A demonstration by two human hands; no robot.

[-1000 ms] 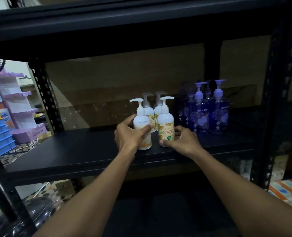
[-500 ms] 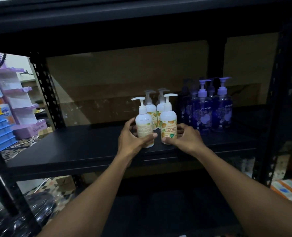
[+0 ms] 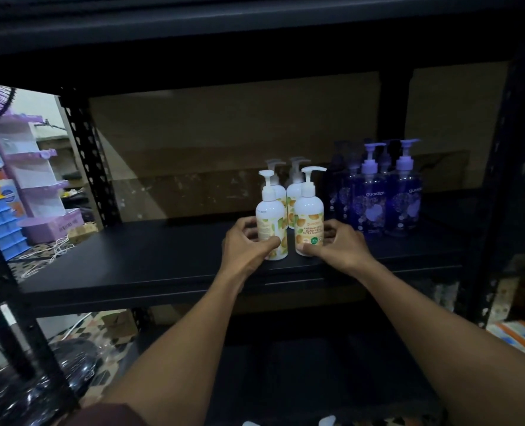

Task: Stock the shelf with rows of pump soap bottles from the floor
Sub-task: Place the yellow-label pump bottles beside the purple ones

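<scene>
Grip is the same as a second ago: each hand is wrapped round the same front bottle, both bottles upright on the shelf board point(image 3: 132, 259). The left bottle's pump spout now looks shorter than before, so it seems to have turned. At nine o'clock from the hands, beyond the frame, stands a purple display rack point(image 3: 36, 179), and just inside it the perforated upright point(image 3: 83, 155) marks the shelf's left edge. From that post a wide stretch of bare black board runs to the left hand point(image 3: 246, 244), whose fingers and thumb curl round the lower body of the left white bottle point(image 3: 270, 213). Just beside it at three o'clock, with a narrow gap between, is the right white bottle point(image 3: 309, 210), held low by the right hand point(image 3: 338, 241), thumb across the label's foot. Both stand near the board's front lip at six o'clock. At twelve o'clock the rear white bottles point(image 3: 293, 195) stand directly behind them, close or touching. At two o'clock from the right hand the purple bottles point(image 3: 372, 207) stand near its knuckles, and past them a strip of board reaches the right upright point(image 3: 507, 167). The upper shelf point(image 3: 255, 41) hangs well above the pump heads.
</scene>
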